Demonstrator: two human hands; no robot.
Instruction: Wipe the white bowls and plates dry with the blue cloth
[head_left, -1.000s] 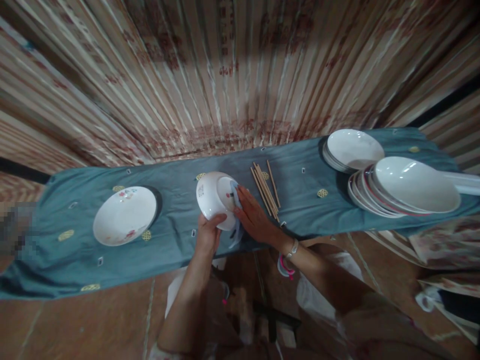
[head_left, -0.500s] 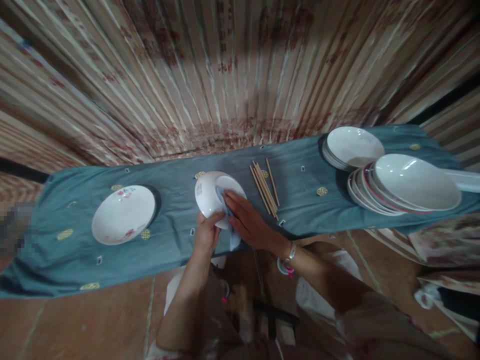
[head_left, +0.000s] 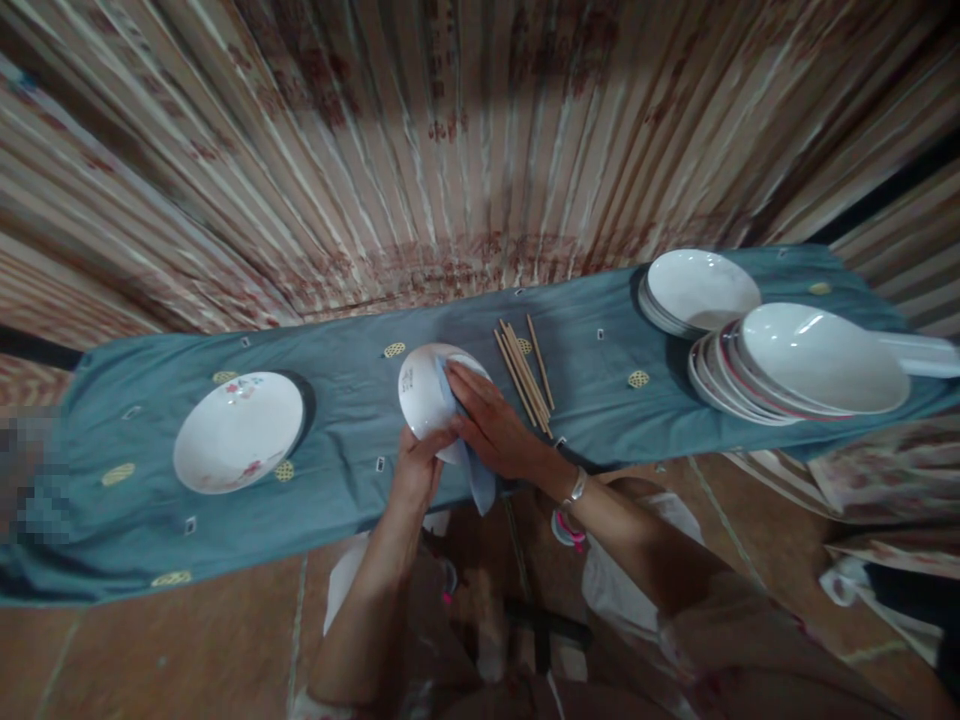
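Observation:
A white bowl (head_left: 421,392) is tilted over the middle of the table, its outer side and the dark printing on its base turned up. My left hand (head_left: 416,468) grips its near rim, the thumb lying across the outside. A light blue cloth (head_left: 481,487) lies against the bowl under my right hand (head_left: 496,425), which presses it on with long, close-set fingers. One end of the cloth hangs below that hand. Several wooden chopsticks (head_left: 523,375) lie just to the right of the bowl.
At the left a white flowered bowl (head_left: 240,435) stands on the teal tablecloth (head_left: 345,400). Stacked white bowls (head_left: 703,285) and a second, larger stack (head_left: 825,355) stand at the right, beside a white handle-like piece (head_left: 926,353). A pleated curtain (head_left: 450,180) hangs behind the table.
My right hand has shifted with the cloth over the bowl's outside, and more cloth hangs down. The bowl has turned slightly in my left hand. The whole view has shifted a little.

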